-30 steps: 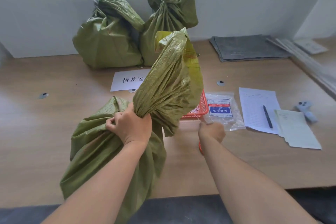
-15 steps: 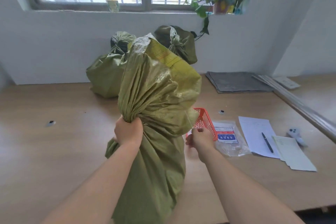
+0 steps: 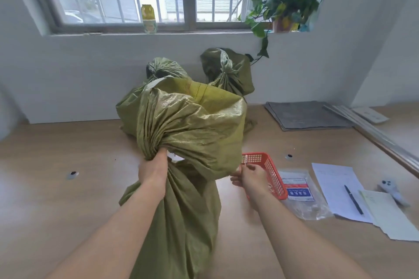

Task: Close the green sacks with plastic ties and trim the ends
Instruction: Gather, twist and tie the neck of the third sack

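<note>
sack point(image 3: 181, 133) stands upright mid-surface point(image 3: 68, 210), toward the near edge, neck bunched into a twist, loose top flopped over to the right

left grip point(image 3: 154, 169) is clamped round that neck just under the flop, fingers mostly buried in the folds. reads as holding the gather tight so there's a narrow waist for a tie to go round

right grip point(image 3: 250, 176) sits just right of the neck, under the overhanging flap. thumb and fingertips are pinched together on a thin pale plastic tie point(image 3: 244, 162) that stands up out of the pinch. tie not yet round the neck, so my read: closing step is in hand, trimming not started. no cutter that I can make out

red basket point(image 3: 269, 172) is right beside the right grip, touching or not I can't tell. probably the tie supply, kept in reach

plastic bag point(image 3: 299, 192) with a printed label lies just right of the basket, then a paper sheet point(image 3: 333, 179) with a pen point(image 3: 353, 199) on it, toward the right edge

at the far edge against the wall: tied sack point(image 3: 229, 72), neck plainly cinched, and back-left sack point(image 3: 129, 108), half hidden, closure unclear
</note>
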A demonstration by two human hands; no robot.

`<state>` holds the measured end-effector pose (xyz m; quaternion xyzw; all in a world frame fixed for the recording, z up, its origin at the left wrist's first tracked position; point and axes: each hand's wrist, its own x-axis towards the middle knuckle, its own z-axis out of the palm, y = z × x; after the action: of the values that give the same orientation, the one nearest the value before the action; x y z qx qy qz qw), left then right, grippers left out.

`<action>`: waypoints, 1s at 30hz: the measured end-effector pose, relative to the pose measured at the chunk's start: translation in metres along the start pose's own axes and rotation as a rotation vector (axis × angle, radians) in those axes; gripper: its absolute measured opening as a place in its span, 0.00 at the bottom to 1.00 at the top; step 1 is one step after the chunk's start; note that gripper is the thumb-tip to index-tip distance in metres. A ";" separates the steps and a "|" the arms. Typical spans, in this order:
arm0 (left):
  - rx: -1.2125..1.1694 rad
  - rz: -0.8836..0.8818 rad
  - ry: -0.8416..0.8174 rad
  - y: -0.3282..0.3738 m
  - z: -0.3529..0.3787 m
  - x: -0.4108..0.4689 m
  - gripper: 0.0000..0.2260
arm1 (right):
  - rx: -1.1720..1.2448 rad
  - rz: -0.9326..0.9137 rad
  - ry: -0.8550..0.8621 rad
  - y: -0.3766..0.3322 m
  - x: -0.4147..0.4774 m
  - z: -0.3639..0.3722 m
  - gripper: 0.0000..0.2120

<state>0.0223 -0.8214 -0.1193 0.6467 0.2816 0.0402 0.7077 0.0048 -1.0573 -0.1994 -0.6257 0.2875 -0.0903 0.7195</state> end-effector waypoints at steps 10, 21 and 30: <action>-0.205 -0.110 0.007 -0.002 0.000 0.041 0.21 | -0.457 0.053 -0.168 0.034 0.030 0.039 0.09; 0.101 0.014 -0.272 -0.003 0.011 0.075 0.23 | -0.674 -0.740 -0.421 -0.013 0.013 0.132 0.12; 0.008 0.099 -0.264 -0.003 0.010 0.095 0.09 | -0.549 -0.850 -0.333 -0.005 0.013 0.141 0.06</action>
<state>0.1055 -0.7907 -0.1553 0.6622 0.1539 -0.0112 0.7333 0.0911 -0.9455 -0.1912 -0.8582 -0.0964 -0.1947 0.4650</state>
